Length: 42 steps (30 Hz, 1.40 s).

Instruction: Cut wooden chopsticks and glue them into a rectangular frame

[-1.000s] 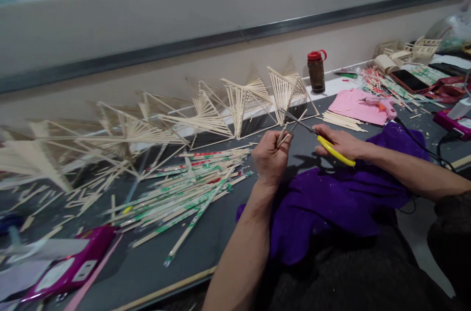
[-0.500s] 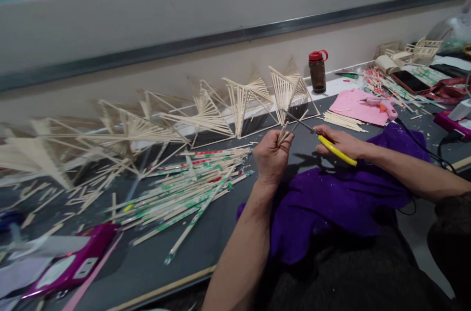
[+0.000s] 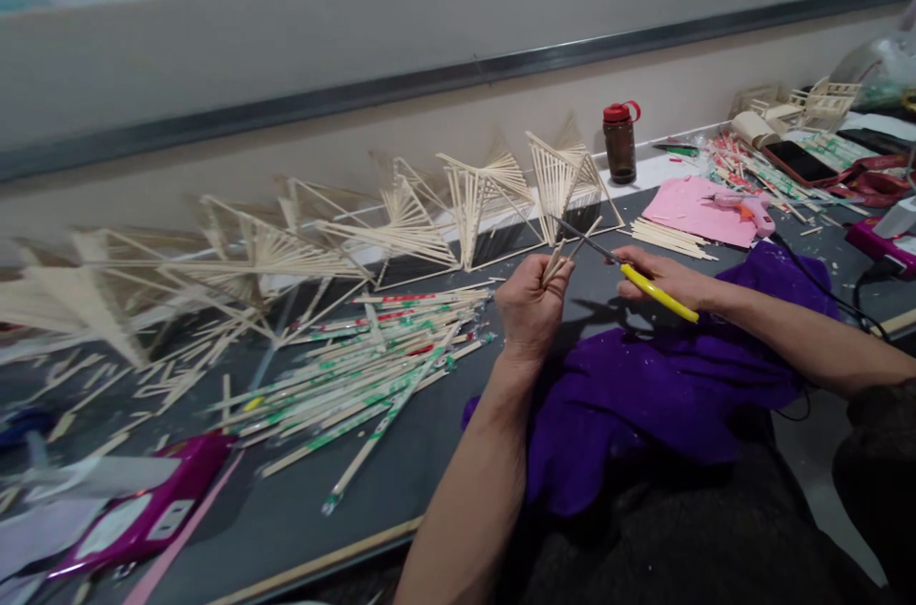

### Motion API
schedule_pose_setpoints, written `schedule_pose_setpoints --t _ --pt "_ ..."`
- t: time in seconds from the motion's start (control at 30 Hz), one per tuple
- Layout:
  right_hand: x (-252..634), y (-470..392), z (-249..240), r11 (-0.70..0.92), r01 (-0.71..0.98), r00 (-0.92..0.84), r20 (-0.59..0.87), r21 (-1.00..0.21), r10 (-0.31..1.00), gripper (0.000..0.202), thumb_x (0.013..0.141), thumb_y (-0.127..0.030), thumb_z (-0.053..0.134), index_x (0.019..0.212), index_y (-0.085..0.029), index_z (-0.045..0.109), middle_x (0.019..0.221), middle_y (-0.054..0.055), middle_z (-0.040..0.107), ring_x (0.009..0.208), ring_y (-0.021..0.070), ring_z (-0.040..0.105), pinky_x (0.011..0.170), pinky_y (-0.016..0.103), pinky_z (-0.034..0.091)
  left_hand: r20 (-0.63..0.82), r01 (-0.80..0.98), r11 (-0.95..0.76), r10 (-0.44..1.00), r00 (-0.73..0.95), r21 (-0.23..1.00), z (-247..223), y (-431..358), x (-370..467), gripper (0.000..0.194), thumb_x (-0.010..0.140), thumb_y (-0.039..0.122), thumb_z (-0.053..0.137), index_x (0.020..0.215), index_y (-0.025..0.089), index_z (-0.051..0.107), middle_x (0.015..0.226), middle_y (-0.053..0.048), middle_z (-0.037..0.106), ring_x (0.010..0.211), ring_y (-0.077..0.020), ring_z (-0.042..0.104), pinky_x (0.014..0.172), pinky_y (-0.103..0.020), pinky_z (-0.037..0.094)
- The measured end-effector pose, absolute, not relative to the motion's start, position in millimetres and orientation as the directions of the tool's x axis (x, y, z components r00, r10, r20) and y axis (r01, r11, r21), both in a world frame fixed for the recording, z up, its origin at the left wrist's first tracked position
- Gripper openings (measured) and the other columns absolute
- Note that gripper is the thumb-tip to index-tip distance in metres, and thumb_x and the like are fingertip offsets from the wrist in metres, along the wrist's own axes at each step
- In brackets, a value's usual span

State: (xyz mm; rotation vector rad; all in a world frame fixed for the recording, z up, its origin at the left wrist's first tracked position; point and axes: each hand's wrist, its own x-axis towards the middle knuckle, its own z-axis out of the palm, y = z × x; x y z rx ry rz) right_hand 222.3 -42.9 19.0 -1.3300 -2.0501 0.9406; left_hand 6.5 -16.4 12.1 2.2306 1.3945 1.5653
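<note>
My left hand [image 3: 530, 304] is closed around a few short wooden chopsticks [image 3: 555, 263], their ends poking up past the fingers. In my right hand [image 3: 655, 276] are yellow-handled scissors [image 3: 658, 293], the blades reaching left just above the sticks. Whether the blades touch a stick I cannot tell. Behind both hands stands a row of twisted stick frames [image 3: 562, 176]. A purple cloth [image 3: 644, 405] lies beneath my forearms. Left of my left hand is a pile of wrapped chopsticks [image 3: 386, 362].
A brown bottle [image 3: 620, 147] with a red lid stands by the wall. Bare sticks [image 3: 673, 239] lie beside a pink sheet [image 3: 691, 204] with a pink glue gun [image 3: 744, 207]. A magenta device [image 3: 154, 510] sits at the front left, a phone [image 3: 800, 161] at the right.
The view has shifted very slightly. Both hands keep almost the same pose, still holding the sticks and the scissors.
</note>
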Motion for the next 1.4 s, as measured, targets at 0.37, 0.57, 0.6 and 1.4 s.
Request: schedule_pose_setpoints --t 0.37,0.57,0.6,1.4 --pt "231.5 -37.7 17.3 0.314 0.496 -0.357 0.140 -0.809 0.923 0.055 0.081 -0.051 0.058 0.126 -0.020 0.048 0.094 0.003 0.061 0.080 0.0164 0.055 0.073 0.032 0.044 0.701 0.646 -0.558 0.712 0.049 0.521 12.1 -15.5 4.5 0.019 0.082 0.036 0.062 0.073 0.020 0.064 0.062 0.002 0.063 0.056 -0.0115 0.054 0.058 -0.022 0.039" --pt "227.7 -43.1 21.2 0.299 0.601 -0.349 0.094 -0.741 0.932 0.060 0.080 -0.054 0.061 0.129 -0.021 0.047 0.100 0.004 0.063 0.083 0.0185 0.057 0.074 0.032 0.044 0.678 0.649 -0.516 0.735 -0.001 0.559 11.6 -15.0 3.9 0.019 0.081 0.037 0.062 0.074 0.020 0.064 0.061 0.003 0.061 0.056 -0.0112 0.053 0.058 -0.022 0.038" --pt "226.3 -44.6 22.0 0.301 0.639 -0.334 0.097 -0.708 0.938 0.062 0.079 -0.054 0.062 0.130 -0.022 0.047 0.100 0.004 0.064 0.083 0.0190 0.058 0.074 0.033 0.044 0.675 0.649 -0.509 0.737 -0.010 0.565 11.7 -15.2 3.9 0.019 0.081 0.037 0.062 0.074 0.020 0.064 0.061 0.003 0.061 0.055 -0.0110 0.052 0.058 -0.022 0.038" --pt "220.4 -48.6 20.8 0.374 0.719 -0.272 0.257 -0.586 0.927 0.063 0.075 -0.046 0.071 0.129 -0.021 0.049 0.112 0.008 0.064 0.089 0.0198 0.061 0.076 0.035 0.044 0.661 0.604 -0.536 0.750 0.020 0.590 13.9 -21.0 7.7 0.015 0.080 0.034 0.063 0.076 0.020 0.066 0.063 0.004 0.062 0.057 -0.0101 0.054 0.059 -0.021 0.040"
